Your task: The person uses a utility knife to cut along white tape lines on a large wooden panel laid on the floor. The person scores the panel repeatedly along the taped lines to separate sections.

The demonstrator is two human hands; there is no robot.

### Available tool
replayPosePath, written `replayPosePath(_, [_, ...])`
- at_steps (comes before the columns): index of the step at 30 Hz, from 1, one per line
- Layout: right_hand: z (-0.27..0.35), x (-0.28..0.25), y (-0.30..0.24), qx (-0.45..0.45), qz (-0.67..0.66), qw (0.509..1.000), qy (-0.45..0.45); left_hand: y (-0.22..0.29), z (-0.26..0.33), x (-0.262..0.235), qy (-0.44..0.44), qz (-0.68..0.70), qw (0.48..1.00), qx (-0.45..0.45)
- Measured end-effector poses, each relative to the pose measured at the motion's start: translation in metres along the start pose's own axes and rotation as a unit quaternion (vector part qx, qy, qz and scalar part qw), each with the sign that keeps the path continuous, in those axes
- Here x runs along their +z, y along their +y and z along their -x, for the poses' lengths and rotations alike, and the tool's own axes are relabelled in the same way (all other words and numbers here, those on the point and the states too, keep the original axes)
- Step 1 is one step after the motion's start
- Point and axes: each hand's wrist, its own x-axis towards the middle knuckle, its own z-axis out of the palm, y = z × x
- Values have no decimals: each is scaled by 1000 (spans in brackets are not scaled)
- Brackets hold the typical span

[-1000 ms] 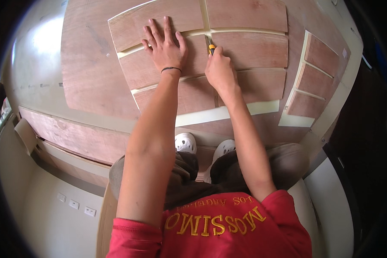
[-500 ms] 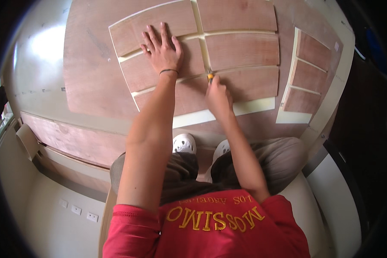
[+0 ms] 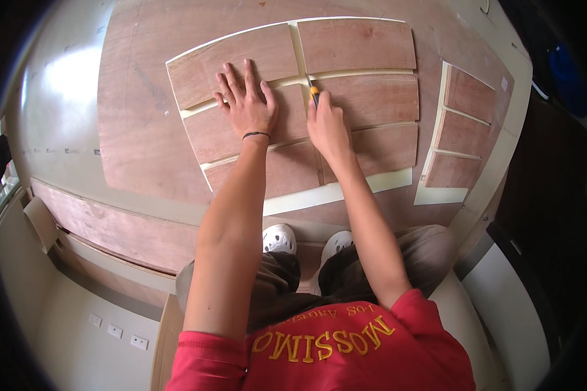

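Several thin reddish-brown wooden panels [image 3: 231,63] lie in two columns on a pale yellowish sheet [image 3: 313,197], which shows in the gaps between them. My left hand [image 3: 249,107] rests flat with fingers spread across two panels of the left column. A utility knife [image 3: 314,93] with a yellow and black body is gripped in my right hand [image 3: 331,130]. Its tip is at the gap between the columns, near where a cross gap meets it. My fingers hide most of the knife's handle.
A smaller pale sheet [image 3: 441,195] bearing three wooden panels [image 3: 463,130] lies to the right. Beneath everything is a large brown board [image 3: 134,130]. My white clogs [image 3: 279,240] stand near its front edge. Wall sockets [image 3: 115,331] show at the lower left.
The knife and my right hand have moved farther up the gap between the columns. My left hand stays spread on the same panels. The whole view has shifted slightly.
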Motion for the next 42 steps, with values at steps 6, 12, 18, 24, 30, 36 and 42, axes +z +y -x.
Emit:
replayPosePath(6, [-40,6,-12,4,7,1000,-1,0,1,0,-2,1,1000,-3])
replayPosePath(12, [-39,-1,-22,21,32,999,-24,-3,1,1,-1,-2,1000,-2])
replayPosePath(18, [-33,6,-27,34,35,998,-30,-2,1,0,-5,-5,1000,-1])
replayPosePath(24, [-26,12,-26,47,30,998,-35,-1,1,-1,-5,5,1000,-2])
replayPosePath(30, [-25,13,-25,37,21,999,-21,-2,1,0,-4,1,1000,-2])
replayPosePath(36, [-27,13,-23,23,14,1000,-9,-1,1,1,3,9,1000,0])
replayPosePath(42, [-28,14,-26,32,28,999,-9,0,0,0,9,5,1000,2])
